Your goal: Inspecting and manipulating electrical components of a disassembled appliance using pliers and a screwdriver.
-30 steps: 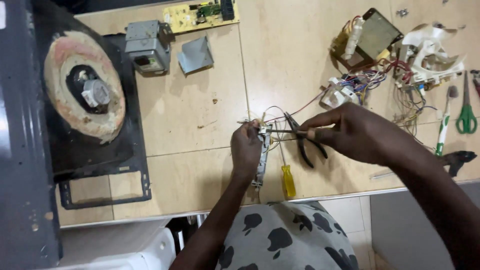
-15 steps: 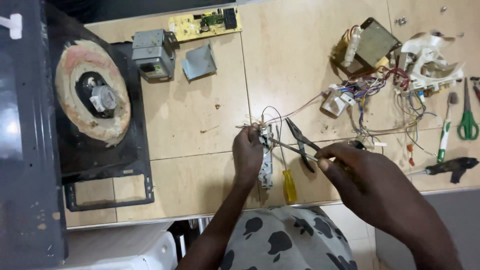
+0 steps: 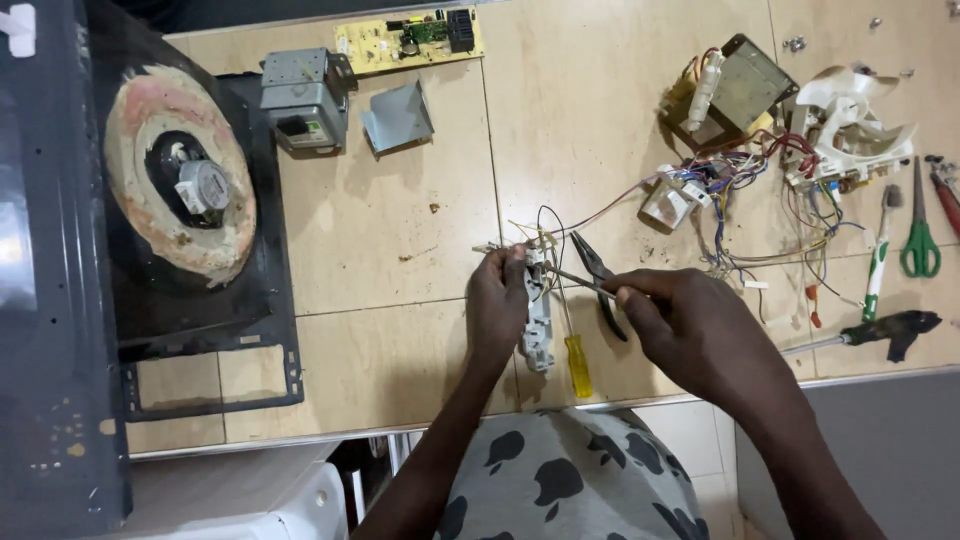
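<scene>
My left hand (image 3: 497,303) grips a long grey plastic switch part (image 3: 538,325) with thin wires running from its top end. My right hand (image 3: 700,333) holds a thin metal tool (image 3: 578,284) whose tip reaches the top of that part. Black pliers (image 3: 597,277) lie on the table just behind the tool, and a yellow-handled screwdriver (image 3: 578,364) lies below the part.
A dark opened appliance casing (image 3: 190,200) with a rusty round plate lies at left. A grey metal box (image 3: 305,98) and a yellow circuit board (image 3: 410,38) lie at the back. A transformer (image 3: 735,85), wire bundle (image 3: 760,200), white fan (image 3: 850,125), green scissors (image 3: 918,240) lie at right.
My right hand has drawn back toward me and to the right, away from the switch part; it now holds the thin tool by its end. The left hand has stayed on the part.
</scene>
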